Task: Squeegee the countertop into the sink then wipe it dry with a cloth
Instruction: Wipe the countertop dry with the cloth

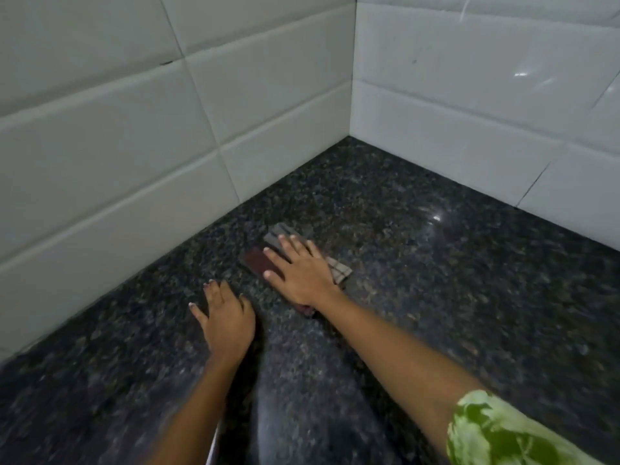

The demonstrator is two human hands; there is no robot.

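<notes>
A folded cloth (268, 251) — dark maroon on one part, grey with a checked pattern on the other — is lying flat on the speckled black granite countertop (419, 280), a little out from the corner where the two tiled walls meet. The right hand (298, 271) is pressing down on top of it, palm flat, its fingers (288, 245) stretched forward and slightly spread over the fabric rather than curled around it. The maroon part is showing at the fingertips and again under the wrist; the checked edge is poking out on the far side of the hand.

Just beside the cloth, toward the left wall, the left hand (224, 318) is resting palm-down on the bare stone, fingers apart and not touching the cloth. Both forearms are reaching in from the bottom of the view, and a green-and-white patterned sleeve (496, 431) is covering the right upper arm.

White rectangular wall tiles (134, 135) are running along the left side and the back — glossy, with a light reflection on the right-hand wall. The countertop is shining faintly near that back wall.
</notes>
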